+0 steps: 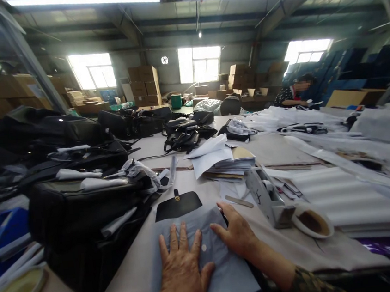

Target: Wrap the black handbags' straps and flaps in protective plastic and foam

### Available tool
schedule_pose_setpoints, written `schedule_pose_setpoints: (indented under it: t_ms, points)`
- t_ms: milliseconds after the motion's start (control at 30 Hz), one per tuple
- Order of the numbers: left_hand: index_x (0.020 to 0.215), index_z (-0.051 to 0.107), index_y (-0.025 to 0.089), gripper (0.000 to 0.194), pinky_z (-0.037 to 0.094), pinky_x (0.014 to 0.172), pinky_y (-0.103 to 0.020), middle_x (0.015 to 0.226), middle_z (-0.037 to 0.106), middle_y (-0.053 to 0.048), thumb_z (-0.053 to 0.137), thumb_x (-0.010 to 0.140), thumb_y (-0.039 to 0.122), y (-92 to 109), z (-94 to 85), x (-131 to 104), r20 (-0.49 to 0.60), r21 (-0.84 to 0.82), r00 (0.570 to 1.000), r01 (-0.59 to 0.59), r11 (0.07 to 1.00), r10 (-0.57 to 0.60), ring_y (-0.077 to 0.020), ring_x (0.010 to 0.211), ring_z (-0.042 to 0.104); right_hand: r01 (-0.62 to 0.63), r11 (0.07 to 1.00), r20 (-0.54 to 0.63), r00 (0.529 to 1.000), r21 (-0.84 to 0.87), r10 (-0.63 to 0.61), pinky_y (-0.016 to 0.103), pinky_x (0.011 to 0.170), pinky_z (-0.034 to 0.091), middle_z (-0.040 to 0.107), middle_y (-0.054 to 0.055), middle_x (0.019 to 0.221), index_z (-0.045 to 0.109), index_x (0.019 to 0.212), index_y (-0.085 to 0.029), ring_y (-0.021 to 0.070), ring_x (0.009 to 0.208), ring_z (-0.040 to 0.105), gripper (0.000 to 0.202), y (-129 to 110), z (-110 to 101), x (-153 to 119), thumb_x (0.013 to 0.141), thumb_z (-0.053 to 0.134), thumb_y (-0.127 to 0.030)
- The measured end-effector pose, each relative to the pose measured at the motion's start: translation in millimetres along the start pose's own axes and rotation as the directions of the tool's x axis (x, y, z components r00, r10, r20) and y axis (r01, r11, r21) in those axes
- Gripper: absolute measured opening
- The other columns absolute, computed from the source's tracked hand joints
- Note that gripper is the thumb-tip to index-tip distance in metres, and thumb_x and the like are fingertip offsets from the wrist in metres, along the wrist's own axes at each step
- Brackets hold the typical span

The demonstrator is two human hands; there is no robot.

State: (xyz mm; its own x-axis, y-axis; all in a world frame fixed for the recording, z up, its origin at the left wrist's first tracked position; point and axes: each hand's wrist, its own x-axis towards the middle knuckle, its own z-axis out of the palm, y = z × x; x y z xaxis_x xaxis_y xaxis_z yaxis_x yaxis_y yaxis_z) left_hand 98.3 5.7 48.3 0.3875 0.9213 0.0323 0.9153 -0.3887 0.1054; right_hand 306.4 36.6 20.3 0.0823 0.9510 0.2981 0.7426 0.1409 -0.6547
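A pale translucent sheet point(225, 273) lies over a black leather bag, whose flap point(168, 209) with a small strap and gold-coloured clasp point(176, 197) sticks out at the far end. My left hand point(182, 268) rests flat on the sheet, fingers spread. At the sheet's right edge is my right hand point(239, 232), thumb and forefinger apart and touching it; its other fingers are partly hidden. A small white round spot point(204, 247) shows between the hands. Black shows along the near right edge, beneath the sheet.
Black bags point(73, 214) crowd the left, near a blue bin point(6, 240). Ahead stands a paper stack point(224, 161). A flat strip point(239, 201), a tape dispenser point(270, 198) and a tape roll point(312, 223) lie right, before white foam sheets point(353, 194). A person point(294, 96) sits far right.
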Motion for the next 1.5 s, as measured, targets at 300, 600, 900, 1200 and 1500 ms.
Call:
schedule_pose_setpoints:
  t_ms: [300,600,900,1200,1500]
  points:
    - [0.146,0.049,0.034,0.069,0.007,0.118,-0.068,0.158,0.036,-0.019,0.058,0.085,0.066,1.9,-2.4,-6.3,-0.081,-0.045,0.997,0.011,0.999,-0.015,-0.0442,0.15,0.018,0.129,0.979,-0.124,0.986,0.156,-0.11,0.038,0.088,0.053,0.07,0.009,0.094,0.066,0.08,-0.02,0.0236,0.09,0.066,0.018,-11.6,10.6,23.4,0.091,0.059,-0.032]
    - [0.147,0.048,0.029,0.056,0.02,0.12,-0.06,0.161,0.034,-0.013,0.059,0.093,0.04,-10.4,11.3,-10.0,-0.242,0.135,0.904,-0.328,0.935,0.352,-0.0365,0.15,0.024,0.084,0.978,-0.144,0.988,0.192,-0.057,0.034,0.08,0.053,0.071,0.011,0.099,0.062,0.072,-0.021,0.0221,0.087,0.067,0.021,-11.8,-1.9,23.5,0.09,0.054,-0.028]
    - [0.152,0.037,0.037,0.081,0.017,0.117,-0.071,0.162,0.029,-0.014,0.072,0.081,0.052,-2.8,3.5,1.3,0.056,-0.02,0.966,-0.254,0.967,0.254,-0.043,0.15,0.02,0.095,0.989,-0.18,0.981,0.118,-0.072,0.042,0.092,0.053,0.069,0.014,0.11,0.067,0.096,-0.018,0.0275,0.106,0.064,0.019,-28.4,-32.6,24.6,0.09,0.052,-0.028]
    - [0.155,0.034,0.034,0.062,0.01,0.118,-0.068,0.165,0.026,-0.013,0.046,0.096,0.051,-8.1,20.2,21.7,0.095,-0.019,0.979,-0.179,0.984,0.18,-0.0419,0.152,0.014,0.434,0.9,0.371,0.829,0.045,-0.418,0.042,0.11,0.039,0.065,0.008,0.13,0.065,0.121,-0.021,0.0253,0.125,0.055,0.033,-98.5,-61.1,-28.6,0.089,0.066,-0.029]
    - [0.156,0.032,0.028,0.069,0.011,0.115,-0.072,0.163,0.029,-0.019,0.03,0.097,0.063,-7.0,8.5,55.3,0.142,-0.054,0.959,-0.241,0.969,0.246,-0.0423,0.151,0.018,0.374,0.914,0.464,0.845,-0.157,-0.266,0.052,0.111,0.038,0.065,0.013,0.132,0.068,0.119,-0.018,0.0327,0.128,0.054,0.033,-70.2,-58.7,-22.2,0.091,0.066,-0.035]
